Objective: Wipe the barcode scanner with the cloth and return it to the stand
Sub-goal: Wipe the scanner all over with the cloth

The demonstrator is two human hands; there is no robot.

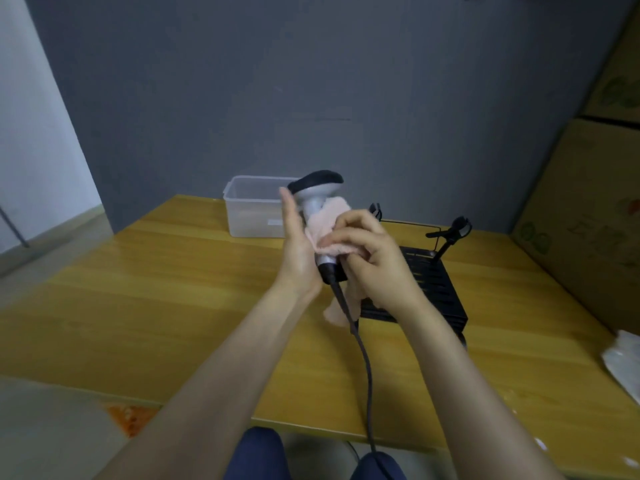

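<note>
The barcode scanner, grey with a black head, is held upright above the table. My left hand braces its left side with the fingers stretched flat along the handle. My right hand presses a pale pink cloth around the handle from the right; one end of the cloth hangs below. The scanner's dark cable runs from the handle base down over the table's front edge. The black stand, a slotted base with a thin arm and clip, sits just behind my right hand.
A clear plastic tub stands at the back of the yellow wooden table. Cardboard boxes stack along the right side. A white bag lies at the table's right edge. A grey wall is behind.
</note>
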